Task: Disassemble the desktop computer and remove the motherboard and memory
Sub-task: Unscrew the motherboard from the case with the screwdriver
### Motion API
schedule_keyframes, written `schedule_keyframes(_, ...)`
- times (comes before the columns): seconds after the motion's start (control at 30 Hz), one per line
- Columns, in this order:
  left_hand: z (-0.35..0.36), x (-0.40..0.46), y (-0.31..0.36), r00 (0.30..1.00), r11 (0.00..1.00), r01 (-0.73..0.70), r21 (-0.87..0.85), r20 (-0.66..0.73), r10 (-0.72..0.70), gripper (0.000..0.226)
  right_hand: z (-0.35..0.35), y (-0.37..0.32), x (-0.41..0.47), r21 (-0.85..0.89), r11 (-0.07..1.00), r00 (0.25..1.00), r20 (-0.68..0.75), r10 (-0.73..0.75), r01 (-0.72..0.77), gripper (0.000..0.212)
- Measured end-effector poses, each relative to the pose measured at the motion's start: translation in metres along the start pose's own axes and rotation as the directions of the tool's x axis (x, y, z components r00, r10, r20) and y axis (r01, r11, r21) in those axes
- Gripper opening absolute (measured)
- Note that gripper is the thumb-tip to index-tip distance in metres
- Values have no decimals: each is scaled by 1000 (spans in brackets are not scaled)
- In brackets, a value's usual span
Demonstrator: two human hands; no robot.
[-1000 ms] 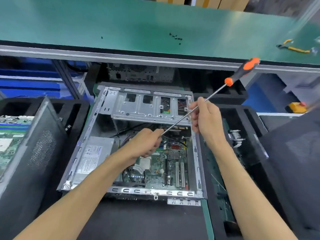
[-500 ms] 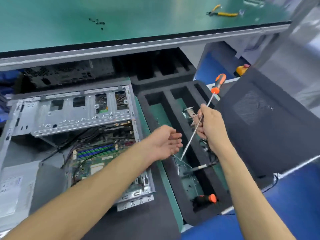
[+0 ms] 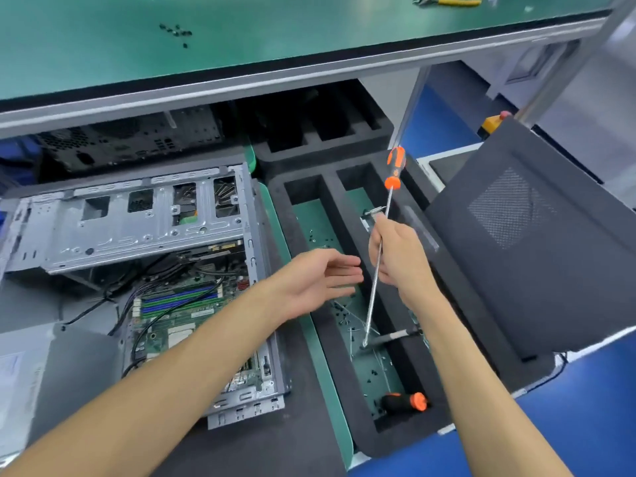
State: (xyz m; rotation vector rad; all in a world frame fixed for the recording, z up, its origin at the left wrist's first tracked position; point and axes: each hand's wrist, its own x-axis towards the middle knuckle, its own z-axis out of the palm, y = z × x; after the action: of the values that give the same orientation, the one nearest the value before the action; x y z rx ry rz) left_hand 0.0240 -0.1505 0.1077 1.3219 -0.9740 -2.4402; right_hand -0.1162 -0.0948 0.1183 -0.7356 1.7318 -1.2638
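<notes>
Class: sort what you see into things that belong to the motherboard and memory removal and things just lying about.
Job: case; motherboard; screwdriver in right hand; left hand.
Lying about: pliers; second screwdriver; side panel.

No legible text, labels or numbers anywhere

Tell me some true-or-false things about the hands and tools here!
1. The right hand holds a screwdriver by its shaft. True.
2. The left hand holds a screw. False: its fingers are straight and no screw shows in it.
3. The screwdriver tip is down in the foam tray. True.
4. The motherboard lies on the green bench. False: it sits in the case.
5. Pliers lie on the bench. True.
</notes>
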Motion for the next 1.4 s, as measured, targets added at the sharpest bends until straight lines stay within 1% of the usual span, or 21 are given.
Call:
schedule_keyframes(0.07, -10, -28, 12, 981, 969, -194, 153, 11, 194, 27, 17, -2, 3, -106, 990, 995, 36, -90, 93, 48)
schedule_keyframes(0.1, -19, -44, 18, 954, 918, -287, 274, 1, 299, 32, 28, -4, 4, -142, 980, 990, 67, -127, 136, 49)
schedule_keyframes(0.13, -31, -58, 24, 919, 843, -354, 405, -18, 394, 35, 40, -5, 4, -171, 970, 982, 100, -160, 176, 51)
schedule_keyframes(0.17, -46, -71, 27, 883, 760, -375, 531, -45, 467, 38, 52, -6, 3, -199, 956, 973, 133, -191, 215, 53)
schedule_keyframes(0.2, -65, -80, 29, 857, 681, -347, 644, -77, 510, 41, 64, -8, 2, -222, 942, 963, 162, -217, 250, 56)
schedule_keyframes(0.23, -86, -86, 28, 843, 608, -282, 742, -112, 527, 41, 77, -9, 1, -234, 930, 952, 188, -242, 282, 57)
schedule_keyframes(0.3, -126, -91, 18, 842, 446, -90, 890, -171, 512, 40, 102, -13, -3, -255, 901, 927, 230, -295, 350, 59)
schedule_keyframes(0.33, -145, -89, 10, 843, 358, 6, 934, -197, 500, 37, 115, -16, -6, -273, 882, 914, 245, -323, 385, 59)
schedule_keyframes(0.37, -163, -85, 0, 835, 284, 93, 954, -230, 500, 30, 126, -17, -9, -291, 860, 900, 257, -352, 419, 59)
schedule_keyframes(0.43, -194, -72, -17, 789, 152, 241, 959, -285, 545, 19, 147, -19, -15, -308, 821, 871, 270, -410, 482, 59)
schedule_keyframes(0.47, -207, -64, -24, 763, 89, 293, 952, -289, 578, 25, 156, -19, -18, -303, 805, 856, 274, -439, 510, 59)
schedule_keyframes(0.53, -223, -50, -29, 742, -25, 363, 931, -273, 612, 35, 170, -19, -22, -296, 778, 829, 283, -483, 555, 59)
schedule_keyframes(0.6, -229, -44, -26, 756, -117, 374, 920, -229, 614, 32, 180, -17, -23, -325, 749, 815, 299, -497, 577, 58)
schedule_keyframes(0.73, -233, -48, -25, 757, -214, 327, 921, -120, 642, 23, 187, -10, -17, -394, 740, 837, 296, -460, 545, 59)
schedule_keyframes(0.83, -234, -50, -27, 744, -262, 329, 907, -79, 663, 23, 189, -10, -16, -438, 702, 827, 308, -470, 562, 57)
schedule_keyframes(0.93, -232, -51, -30, 721, -210, 321, 923, -95, 687, 24, 192, -8, -16, -488, 659, 820, 308, -483, 572, 54)
schedule_keyframes(1.03, -231, -51, -32, 692, -144, 301, 943, -112, 713, 24, 193, -2, -13, -513, 651, 827, 301, -475, 560, 53)
schedule_keyframes(1.17, -236, -55, -23, 642, -65, 297, 953, -149, 752, 12, 193, 0, -11, -519, 648, 828, 295, -476, 558, 52)
schedule_keyframes(1.23, -240, -54, -22, 634, -30, 300, 954, -175, 753, 8, 193, 0, -11, -531, 639, 829, 295, -476, 556, 52)
schedule_keyframes(1.33, -242, -48, -22, 641, -40, 313, 949, -180, 746, 10, 194, 0, -11, -538, 632, 828, 301, -474, 558, 52)
schedule_keyframes(1.4, -243, -45, -20, 644, -61, 361, 931, -201, 738, 14, 194, -2, -12, -542, 624, 824, 304, -478, 562, 52)
